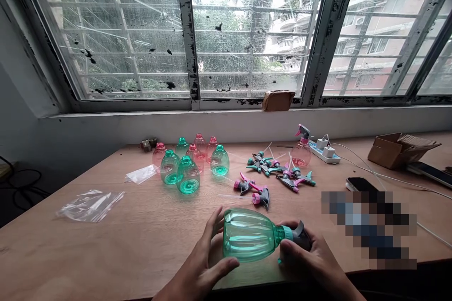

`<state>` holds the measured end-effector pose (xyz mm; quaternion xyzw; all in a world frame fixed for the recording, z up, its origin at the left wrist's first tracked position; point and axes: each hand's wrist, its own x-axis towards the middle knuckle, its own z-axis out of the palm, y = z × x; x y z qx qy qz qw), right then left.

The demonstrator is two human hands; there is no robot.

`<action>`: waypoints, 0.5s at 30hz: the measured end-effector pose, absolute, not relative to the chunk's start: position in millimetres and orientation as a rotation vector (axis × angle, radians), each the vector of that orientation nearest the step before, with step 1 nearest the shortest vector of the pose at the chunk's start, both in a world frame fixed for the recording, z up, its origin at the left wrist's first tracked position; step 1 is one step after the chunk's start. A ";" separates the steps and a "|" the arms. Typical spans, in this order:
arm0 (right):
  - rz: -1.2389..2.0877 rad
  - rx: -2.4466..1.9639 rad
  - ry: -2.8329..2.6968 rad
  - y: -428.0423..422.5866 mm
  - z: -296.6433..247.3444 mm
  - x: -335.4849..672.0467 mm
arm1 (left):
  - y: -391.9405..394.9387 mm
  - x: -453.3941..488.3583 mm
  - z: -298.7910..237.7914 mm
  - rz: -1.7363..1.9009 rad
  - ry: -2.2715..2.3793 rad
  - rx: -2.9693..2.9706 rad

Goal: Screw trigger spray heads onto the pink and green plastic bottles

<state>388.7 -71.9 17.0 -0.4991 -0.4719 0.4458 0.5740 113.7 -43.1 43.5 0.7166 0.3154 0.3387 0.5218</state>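
Observation:
A green translucent spray bottle [249,235] lies on its side near the table's front edge, held in both hands. My left hand [203,263] cups its round base, fingers curled around it. My right hand [310,261] is wrapped round the neck and the grey trigger head [300,235] fitted on it. Farther back stand several green and pink bottles without heads [187,162]. Several loose pink, green and grey trigger heads [271,174] with dip tubes lie to their right. One pink bottle with a head fitted [302,150] stands behind them.
Clear plastic bags [90,204] lie at the left of the wooden table [141,240]. A power strip [325,153], cables, a phone [360,184] and a cardboard box [395,149] are at the right. A barred window runs along the back wall.

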 end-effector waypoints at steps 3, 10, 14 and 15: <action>1.052 -1.174 -1.078 -71.9 16.6 387.6 | -43.7 114.8 44.4 0.836 0.786 1.820; 1.022 -1.172 -1.111 -71.4 15.8 388.4 | -46.0 114.9 47.2 0.843 0.810 1.779; 1.044 -1.154 -1.099 -72.0 16.4 388.8 | -41.5 115.5 44.3 0.876 0.836 1.816; 1.047 -1.151 -1.094 -72.1 16.3 388.9 | -40.5 116.1 43.4 0.893 0.845 1.859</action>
